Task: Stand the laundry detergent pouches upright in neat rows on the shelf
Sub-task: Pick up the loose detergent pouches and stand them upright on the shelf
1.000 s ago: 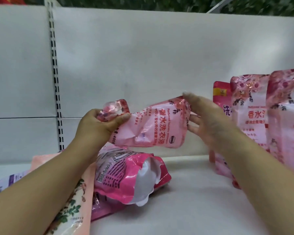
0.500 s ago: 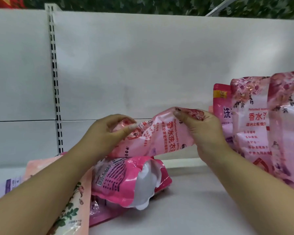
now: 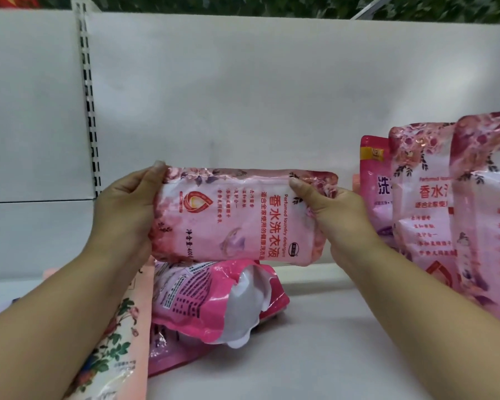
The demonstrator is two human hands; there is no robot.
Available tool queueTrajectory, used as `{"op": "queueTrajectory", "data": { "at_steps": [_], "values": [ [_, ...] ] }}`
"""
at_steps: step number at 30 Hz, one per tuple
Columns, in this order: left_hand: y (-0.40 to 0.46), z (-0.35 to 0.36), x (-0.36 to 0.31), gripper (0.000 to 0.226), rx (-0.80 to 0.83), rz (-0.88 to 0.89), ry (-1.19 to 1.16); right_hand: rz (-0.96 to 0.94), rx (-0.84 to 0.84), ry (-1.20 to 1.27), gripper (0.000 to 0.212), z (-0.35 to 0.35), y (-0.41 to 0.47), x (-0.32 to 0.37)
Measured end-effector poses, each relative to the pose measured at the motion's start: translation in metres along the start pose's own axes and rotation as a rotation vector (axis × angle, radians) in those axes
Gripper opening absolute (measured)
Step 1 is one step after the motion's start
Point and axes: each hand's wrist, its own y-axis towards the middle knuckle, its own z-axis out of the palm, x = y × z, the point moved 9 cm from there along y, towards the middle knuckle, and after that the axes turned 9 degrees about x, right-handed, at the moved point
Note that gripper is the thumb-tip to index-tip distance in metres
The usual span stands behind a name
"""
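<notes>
White back panel fills most of what I see, w/ a slotted upright strip on its left side and some green foliage above the top edge. Below it runs the white shelf.

I hold one pink pouch sideways in the air, in front of the back panel and above the shelf, its print turned so the text runs top to bottom. My left hand grips its left end, thumb on the front near the top corner, other fingers behind, so I can't see them. My right hand pinches the right end, thumb pressed on the front face, rest of the fingers curled round the crinkled edge.

Right under the held pouch a brighter pink pouch lies on its side on the shelf, back label up, white bottom gusset facing right. It rests on another flat pink one, mostly hidden. Left of the held pouch and lower, partly behind my left forearm, lies a peach pouch w/ flower print, tilted; probably leaning on the pile, hard to tell.

Right of the held pouch, standing pouches are upright on the shelf, packed close, overlapping front to back; a darker pink one is rearmost, near the back panel.
</notes>
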Motion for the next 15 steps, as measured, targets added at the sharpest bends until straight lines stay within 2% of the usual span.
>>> {"op": "queueTrajectory", "data": {
  "at_steps": [4, 8, 11, 13, 15],
  "values": [
    [0.001, -0.01, 0.013, 0.023, -0.06, -0.071, -0.127, 0.078, 0.101, -0.129, 0.047, 0.004, -0.005, 0.0],
    [0.002, -0.019, 0.028, 0.02, -0.124, -0.161, -0.178, 0.306, 0.309, -0.244, 0.041, 0.017, -0.011, -0.029],
    [0.003, -0.028, 0.036, 0.019, -0.19, -0.197, -0.237, 0.447, 0.307, -0.13, 0.051, 0.013, -0.014, -0.043],
    [0.003, -0.032, 0.042, 0.02, -0.224, -0.222, -0.272, 0.554, 0.308, -0.175, 0.062, 0.01, -0.021, -0.054],
    [0.001, -0.033, 0.045, 0.022, -0.235, -0.247, -0.295, 0.611, 0.405, -0.25, 0.064, 0.023, -0.028, -0.065]
  ]
}}
